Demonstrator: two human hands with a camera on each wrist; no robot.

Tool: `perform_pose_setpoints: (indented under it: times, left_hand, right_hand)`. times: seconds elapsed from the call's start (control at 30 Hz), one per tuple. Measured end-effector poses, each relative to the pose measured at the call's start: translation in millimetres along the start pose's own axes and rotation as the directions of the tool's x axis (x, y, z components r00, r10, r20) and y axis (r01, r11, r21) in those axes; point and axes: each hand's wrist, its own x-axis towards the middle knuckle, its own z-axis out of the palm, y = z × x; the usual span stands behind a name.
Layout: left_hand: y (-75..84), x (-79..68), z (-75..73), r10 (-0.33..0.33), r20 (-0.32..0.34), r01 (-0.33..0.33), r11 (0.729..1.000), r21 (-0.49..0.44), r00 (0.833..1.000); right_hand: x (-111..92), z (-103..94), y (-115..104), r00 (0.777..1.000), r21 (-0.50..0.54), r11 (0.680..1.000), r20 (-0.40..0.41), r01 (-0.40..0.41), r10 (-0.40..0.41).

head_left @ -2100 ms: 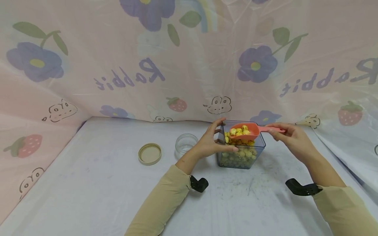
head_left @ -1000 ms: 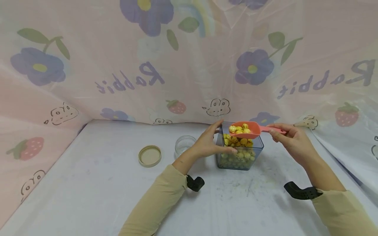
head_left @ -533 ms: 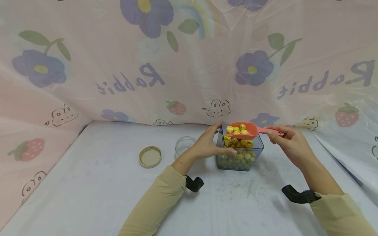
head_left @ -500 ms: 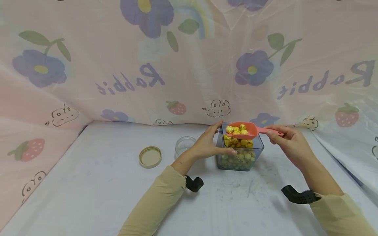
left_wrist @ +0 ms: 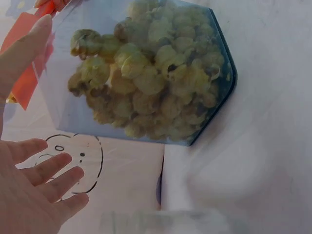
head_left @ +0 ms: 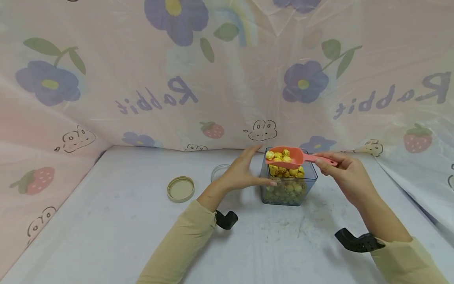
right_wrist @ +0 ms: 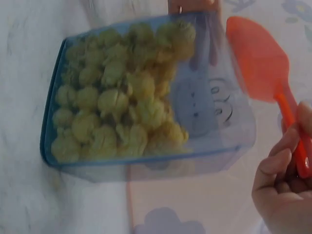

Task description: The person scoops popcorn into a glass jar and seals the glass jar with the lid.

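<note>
While the right hand [head_left: 349, 173] pinches the handle of a coral-red scoop [head_left: 297, 159] between thumb and fingers, the scoop hangs level above the open mouth of a clear bluish box [head_left: 307, 185], a small heap of yellow popcorn [head_left: 278, 156] lying toward its front end. That end reaches the box's left rim. More popcorn fills the lower part of the box, which stands upright on the white tablecloth [head_left: 106, 225].

At the box's left side I see the left hand [head_left: 241, 175] spread wide, thumb lying along the near wall and fingers stretched apart toward the far corner. Whether the thumb actually touches the wall, I can't quite tell from here.

Left of the box, partly hidden behind that hand, is a clear round jar [head_left: 218, 171]; farther left lies a beige lid [head_left: 180, 189], hollow side up. Behind the box hangs a pink sheet [head_left: 234, 83] printed with flowers, strawberries and rabbits.
</note>
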Motion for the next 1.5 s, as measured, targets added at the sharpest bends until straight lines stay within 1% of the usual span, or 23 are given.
perform_pose_setpoints:
  times: [0.07, 0.13, 0.23, 0.37, 0.5, 0.63, 0.77, 0.87, 1.17, 1.27, 1.33, 1.43, 1.5]
  left_hand:
    - [-2.1, -2.7, -4.0, 0.017, -0.005, -0.017, 1.000, 0.016, 1.000]
    - [-4.7, -5.6, -7.8, 0.027, -0.010, -0.026, 0.999, 0.031, 1.000]
    - [-8.1, -10.2, -13.7, 0.026, -0.012, -0.026, 0.998, 0.051, 1.000]
    - [-12.8, -15.7, -20.3, 0.017, -0.021, -0.015, 0.995, 0.094, 1.000]
    - [-17.9, -20.0, -26.4, 0.029, -0.025, -0.026, 0.990, 0.136, 0.999]
    - [-21.8, -24.9, -31.9, 0.044, -0.012, -0.042, 0.989, 0.141, 0.999]
    - [-25.8, -29.4, -36.5, 0.030, -0.009, -0.029, 0.990, 0.140, 1.000]
    - [-29.5, -32.4, -39.0, 0.021, -0.012, -0.019, 0.990, 0.141, 1.000]
    - [-39.7, -40.7, -45.6, 0.002, -0.021, 0.002, 0.989, 0.146, 1.000]
    - [-44.6, -42.7, -47.2, -0.007, -0.024, 0.010, 0.988, 0.154, 1.000]
    - [-47.2, -44.6, -48.3, -0.015, -0.027, 0.019, 0.989, 0.150, 1.000]
    - [-50.8, -47.2, -49.7, -0.032, -0.028, 0.036, 0.990, 0.138, 0.999]
    - [-53.1, -48.8, -50.4, -0.043, -0.029, 0.046, 0.991, 0.126, 0.999]
  right_hand:
    - [-1.3, 2.9, -2.2, 1.000, -0.018, 1.000, -0.008, -0.005, 0.004]
    - [-2.3, 5.7, -4.1, 1.000, 0.013, 1.000, -0.008, -0.004, 0.004]
    - [-4.2, 9.9, -7.2, 1.000, 0.013, 1.000, -0.009, -0.009, 0.009]
    - [-6.9, 15.3, -10.5, 1.000, 0.051, 0.999, 0.007, -0.010, 0.010]
    - [-10.4, 21.2, -12.9, 1.000, 0.059, 0.998, 0.017, 0.003, -0.004]
    - [-14.4, 28.7, -15.6, 1.000, 0.090, 0.996, 0.019, 0.011, -0.012]
    - [-17.6, 35.3, -19.1, 0.999, 0.151, 0.988, 0.028, 0.023, -0.027]
    - [-18.9, 39.2, -21.5, 0.999, 0.167, 0.986, 0.040, 0.026, -0.033]
    - [-17.1, 50.9, -20.5, 0.999, 0.204, 0.979, 0.043, 0.003, -0.012]
    - [-19.3, 53.9, -21.3, 0.999, 0.187, 0.982, 0.032, -0.011, 0.005]
    - [-21.8, 56.8, -22.4, 1.000, 0.116, 0.993, 0.012, -0.018, 0.017]
    - [-26.2, 62.4, -24.4, 0.999, 0.025, 0.999, -0.017, -0.029, 0.029]
    - [-28.6, 66.7, -25.2, 0.999, 0.028, 0.999, -0.023, -0.025, 0.026]
